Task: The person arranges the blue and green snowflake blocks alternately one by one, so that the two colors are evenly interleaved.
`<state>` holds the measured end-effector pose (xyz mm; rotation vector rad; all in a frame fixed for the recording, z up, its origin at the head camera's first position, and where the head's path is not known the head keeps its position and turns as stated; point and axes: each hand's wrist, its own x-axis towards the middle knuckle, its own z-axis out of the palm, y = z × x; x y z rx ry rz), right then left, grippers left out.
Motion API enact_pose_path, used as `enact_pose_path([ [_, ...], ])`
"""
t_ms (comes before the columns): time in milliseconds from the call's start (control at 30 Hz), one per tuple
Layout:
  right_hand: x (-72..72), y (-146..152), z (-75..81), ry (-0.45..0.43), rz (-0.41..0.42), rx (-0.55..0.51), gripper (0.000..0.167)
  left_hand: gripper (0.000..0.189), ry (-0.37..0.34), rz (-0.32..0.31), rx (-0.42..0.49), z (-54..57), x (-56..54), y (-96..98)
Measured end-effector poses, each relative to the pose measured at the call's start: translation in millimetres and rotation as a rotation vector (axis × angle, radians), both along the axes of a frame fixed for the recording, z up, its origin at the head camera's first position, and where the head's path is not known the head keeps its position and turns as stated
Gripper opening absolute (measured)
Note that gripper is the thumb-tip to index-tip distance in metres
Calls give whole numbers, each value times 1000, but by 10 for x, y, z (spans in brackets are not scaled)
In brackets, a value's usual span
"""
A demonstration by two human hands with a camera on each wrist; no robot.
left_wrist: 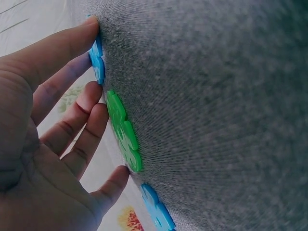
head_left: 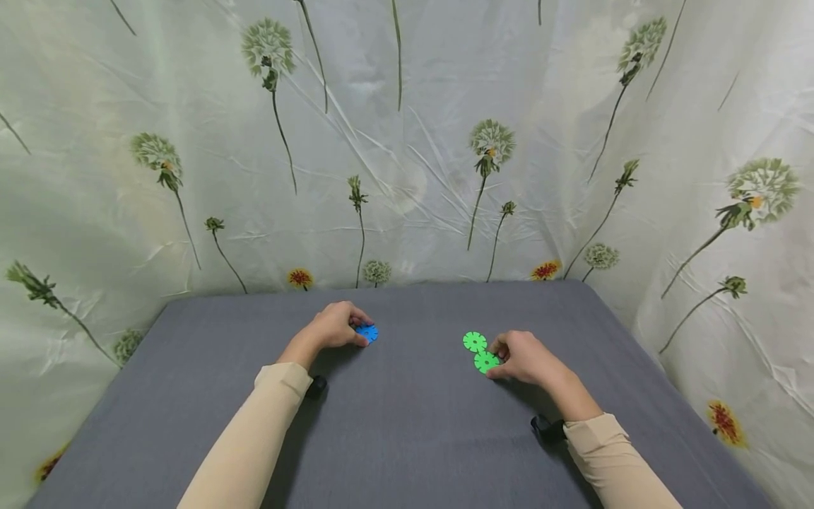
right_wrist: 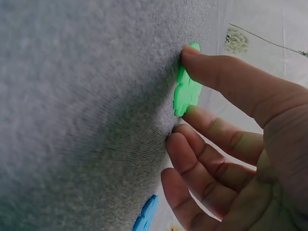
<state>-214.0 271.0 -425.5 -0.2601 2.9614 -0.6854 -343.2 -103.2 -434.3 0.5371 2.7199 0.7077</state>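
Observation:
My left hand (head_left: 335,325) pinches a blue slotted disc (head_left: 367,333) by its edges, thumb on one side and index finger on the other. In the left wrist view a green slotted piece (left_wrist: 122,130) lies by the other fingertips, with a second blue piece (left_wrist: 157,208) beyond the little finger. My right hand (head_left: 524,357) grips a green slotted disc (head_left: 486,363) between thumb and index finger. Another green disc (head_left: 474,341) meets its far edge. Below the right fingers, a blue piece (right_wrist: 146,214) shows in the right wrist view; the hand hides it from the head view.
The grey cloth-covered table (head_left: 407,438) spreads under both arms. A pale curtain (head_left: 407,155) printed with dandelions hangs behind it and along the sides. Dark bands with a black device (head_left: 545,428) circle the wrists.

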Motion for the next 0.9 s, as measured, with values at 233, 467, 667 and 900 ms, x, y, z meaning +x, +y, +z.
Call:
enact_pose_path([
  [233, -59, 8, 6, -48, 6, -29, 38, 41, 0, -2, -1, -4, -10, -19],
  [467, -14, 47, -2, -106, 13, -145, 42, 41, 4, 6, 3, -13, -11, -1],
  [667, 25, 161, -72, -140, 72, -243, 45, 41, 0, 18, 4, -15, -6, 1],
  [900, 64, 236, -97, -153, 143, -300, 49, 41, 5, 28, 5, -24, -4, -4],
])
